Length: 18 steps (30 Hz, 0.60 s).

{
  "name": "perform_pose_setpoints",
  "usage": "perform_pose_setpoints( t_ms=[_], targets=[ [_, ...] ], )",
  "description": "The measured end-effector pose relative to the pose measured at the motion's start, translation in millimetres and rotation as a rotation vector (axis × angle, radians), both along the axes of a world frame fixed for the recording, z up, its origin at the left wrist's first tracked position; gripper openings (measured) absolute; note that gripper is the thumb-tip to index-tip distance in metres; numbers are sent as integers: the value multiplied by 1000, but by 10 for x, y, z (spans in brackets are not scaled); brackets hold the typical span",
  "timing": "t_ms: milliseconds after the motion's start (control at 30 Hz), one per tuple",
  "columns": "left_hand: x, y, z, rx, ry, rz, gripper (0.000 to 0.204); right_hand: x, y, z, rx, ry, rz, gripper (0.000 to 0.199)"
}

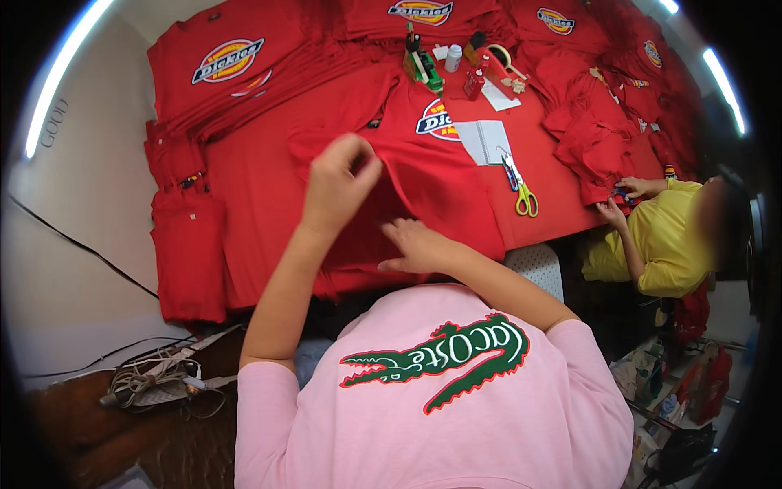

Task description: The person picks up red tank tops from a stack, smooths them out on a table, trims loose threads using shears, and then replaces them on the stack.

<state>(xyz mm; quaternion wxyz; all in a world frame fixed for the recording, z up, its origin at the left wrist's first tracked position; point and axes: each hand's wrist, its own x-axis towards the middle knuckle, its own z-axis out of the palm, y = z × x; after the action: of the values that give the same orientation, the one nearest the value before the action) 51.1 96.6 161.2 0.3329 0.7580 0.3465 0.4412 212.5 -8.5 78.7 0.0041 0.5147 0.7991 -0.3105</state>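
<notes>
A red T-shirt [452, 183] with a printed chest logo lies spread on the table in front of me, its near part lifted into a loose fold. My left hand [340, 181] is raised over it, fingers curled and closed at the lifted cloth; the exact grip is partly hidden and slightly blurred. Lower and to the right, my right hand [417, 247] reaches in at the fold with its fingers apart, resting against the red cloth. Beyond the shirt's right side are a spiral notebook [481, 143] and yellow-green scissors [525, 200].
Stacked red T-shirts [244, 73] line the far side, with a folded pile [189, 253] at the left edge. A green tape dispenser [423, 72], a red one [505, 73] and a white bottle [454, 57] stand at the back. A person in yellow [660, 236] handles red garments at right.
</notes>
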Motion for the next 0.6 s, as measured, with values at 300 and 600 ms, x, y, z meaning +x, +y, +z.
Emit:
perform_pose_setpoints(
  t_ms=[300,600],
  targets=[
    [-1152,670,1887,558,122,467,8,1249,244,1256,590,-413,-91,26],
    [-2073,713,2652,513,367,591,27,3043,-69,3721,1526,-405,-310,17]
  ],
)
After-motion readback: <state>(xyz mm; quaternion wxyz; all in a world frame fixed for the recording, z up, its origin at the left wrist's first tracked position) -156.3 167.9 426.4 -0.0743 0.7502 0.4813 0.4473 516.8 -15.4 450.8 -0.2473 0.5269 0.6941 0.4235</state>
